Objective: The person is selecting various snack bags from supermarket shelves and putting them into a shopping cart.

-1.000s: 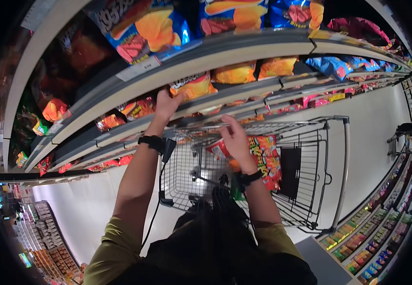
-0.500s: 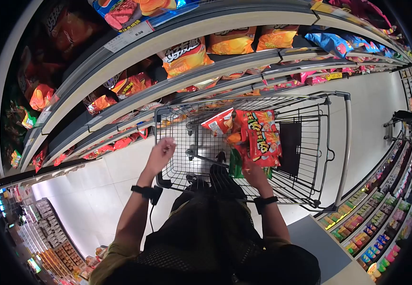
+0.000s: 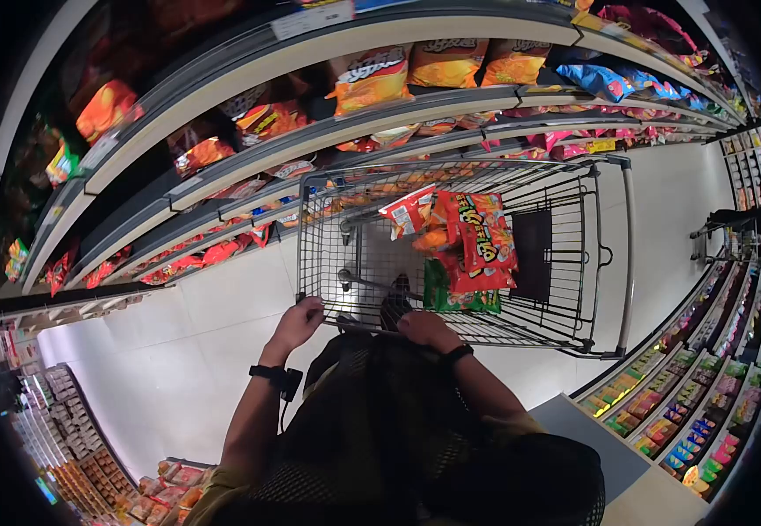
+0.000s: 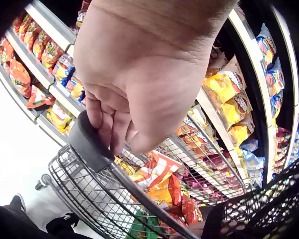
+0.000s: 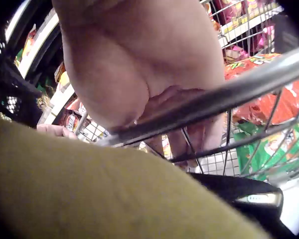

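A wire shopping cart [image 3: 573, 263] stands in a snack aisle in front of me. My left hand [image 3: 297, 320] grips the cart's handle bar [image 4: 89, 142] at its left end, fingers curled round it. My right hand [image 3: 429, 329] grips the same handle bar [image 5: 214, 102] further right. Inside the cart lie red and orange snack bags [image 3: 477, 232] on top of a green bag [image 3: 459, 300]. In the left wrist view the snack bags [image 4: 162, 184] show through the wire.
Shelves of chip bags [image 3: 372, 79] run along the cart's left and far side. Another low shelf of packets [image 3: 687, 394] lines the right. White floor [image 3: 179, 351] stretches to the left. A second cart [image 3: 731, 232] stands far down the aisle.
Both hands came back from the shelf and basket. The left hand dropped from the shelf edge to the cart handle; the right hand drew out of the bags and took the handle.
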